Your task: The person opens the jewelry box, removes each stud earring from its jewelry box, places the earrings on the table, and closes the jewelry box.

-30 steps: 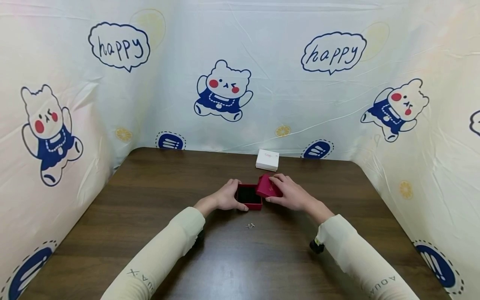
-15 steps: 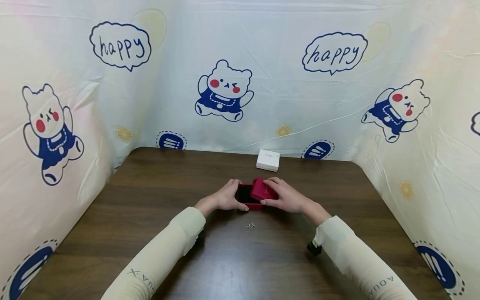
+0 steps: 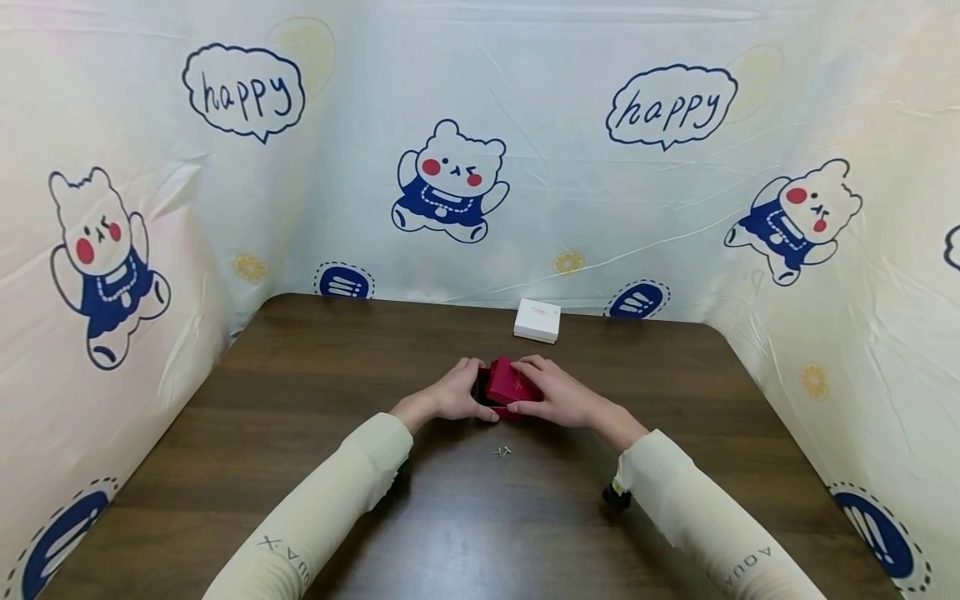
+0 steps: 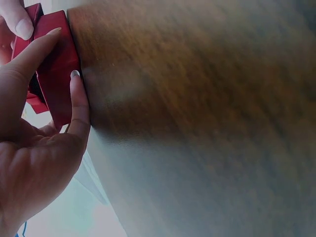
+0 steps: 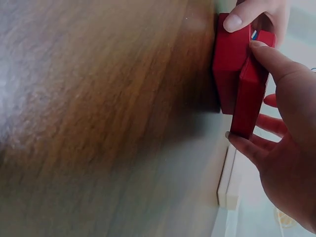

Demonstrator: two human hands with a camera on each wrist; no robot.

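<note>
A red gift box stands on the table in two parts, a base (image 5: 231, 66) and a lid (image 5: 251, 103). My left hand (image 3: 452, 397) grips the base at its left side, thumb along the front wall. Between finger and thumb, my right hand (image 3: 564, 397) holds the lid (image 3: 507, 382) slightly askew over the base. A strip of dark lining still shows at the left of the base in the head view. In front of the box lie two tiny shiny metal pieces (image 3: 502, 452) with thin pins, like stud earrings.
A white lidded box (image 3: 537, 320) sits at the back of the brown wooden table (image 3: 337, 358), behind the red one. Printed cloth (image 3: 450, 67) hangs along the back and both sides.
My right hand has brought the lid leftward over the base, covering most of its dark inside. The left hand and the base have stayed in place.
</note>
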